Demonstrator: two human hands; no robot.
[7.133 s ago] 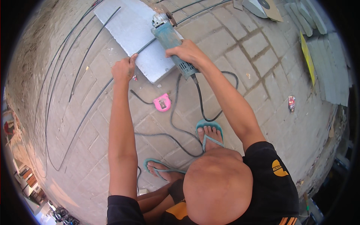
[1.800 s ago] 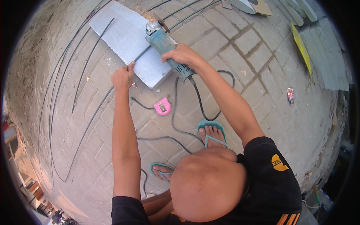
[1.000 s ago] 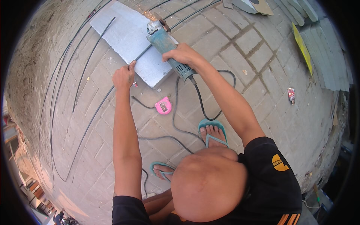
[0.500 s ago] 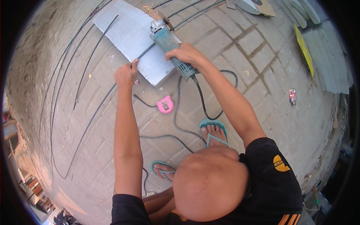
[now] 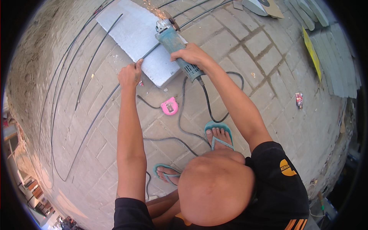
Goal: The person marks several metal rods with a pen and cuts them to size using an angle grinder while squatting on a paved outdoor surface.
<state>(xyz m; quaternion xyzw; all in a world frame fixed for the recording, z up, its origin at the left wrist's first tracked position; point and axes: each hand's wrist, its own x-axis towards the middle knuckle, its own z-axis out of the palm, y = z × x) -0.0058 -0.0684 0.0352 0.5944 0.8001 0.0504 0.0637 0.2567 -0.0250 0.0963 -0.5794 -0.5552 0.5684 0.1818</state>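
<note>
My right hand [image 5: 190, 56] is wrapped round the body of a teal angle grinder [image 5: 173, 43]. Its cutting disc [image 5: 172, 22] meets a dark metal rod [image 5: 150, 51], and orange sparks [image 5: 154, 8] spray off to the upper left. With closed fingers my left hand [image 5: 130, 74] grips that same rod near the edge of a pale stone slab [image 5: 134, 28]. The rod lies across the slab and trails away in a long curve to the lower left. Where exactly the disc touches the rod is partly hidden by the grinder's head.
A pink tape measure [image 5: 169, 106] lies on the paving below the slab. The grinder's black cord [image 5: 208, 100] loops near my sandalled feet. Several bent rods [image 5: 61, 84] lie at left, and a short rod [image 5: 100, 46] overlaps the slab. Grey slabs [image 5: 331, 61] are stacked at far right.
The whole scene has shifted very slightly in view. Both hands keep their grips, and sparks fly in both frames.
</note>
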